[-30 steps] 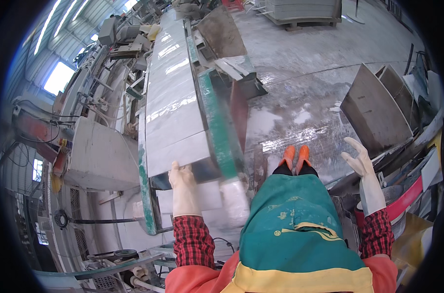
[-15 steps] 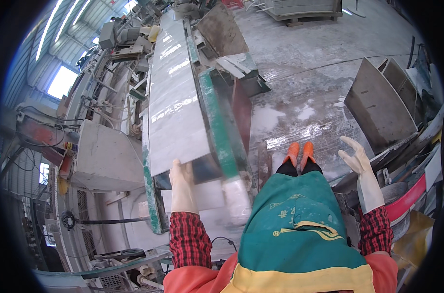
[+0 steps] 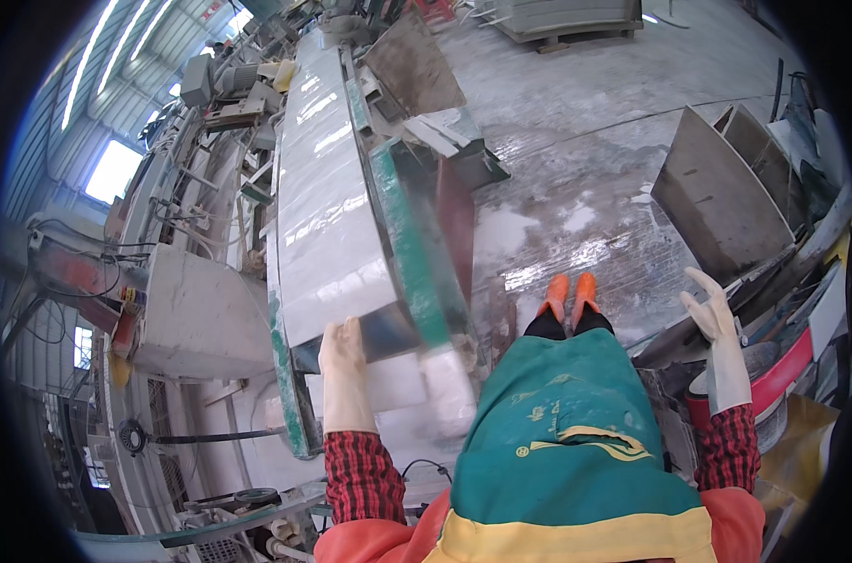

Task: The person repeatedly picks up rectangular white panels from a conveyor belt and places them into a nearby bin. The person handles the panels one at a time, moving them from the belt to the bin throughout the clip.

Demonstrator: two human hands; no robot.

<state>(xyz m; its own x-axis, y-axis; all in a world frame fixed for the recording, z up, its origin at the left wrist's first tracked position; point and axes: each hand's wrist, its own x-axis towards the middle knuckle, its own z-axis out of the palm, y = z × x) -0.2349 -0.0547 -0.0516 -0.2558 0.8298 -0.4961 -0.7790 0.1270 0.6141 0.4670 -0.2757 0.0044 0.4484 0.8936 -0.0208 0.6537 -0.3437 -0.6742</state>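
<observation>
My left hand (image 3: 343, 361), in a cream rubber glove, is at the near end of a long, glossy white wet surface (image 3: 327, 211) on a conveyor-like machine. Its fingers are bent and pressed together at the edge; what they hold, if anything, is hidden. Beneath that edge shows a dark bluish curved part (image 3: 384, 336). My right hand (image 3: 715, 324), gloved the same way, hangs open in the air with its fingers spread and nothing in them. Below it lies a red-rimmed round container (image 3: 790, 380).
A green rail (image 3: 405, 239) runs along the machine's right side. Grey boards (image 3: 721, 192) lean at the right. A pale block-shaped housing (image 3: 196, 314) stands to the left. My orange boots (image 3: 570, 296) are on a wet floor with white patches. A pallet stack (image 3: 562, 17) stands far off.
My right hand has moved outward to the right and slightly nearer to me. My left hand has shifted a little nearer at the machine's end. The whole view has shifted slightly.
</observation>
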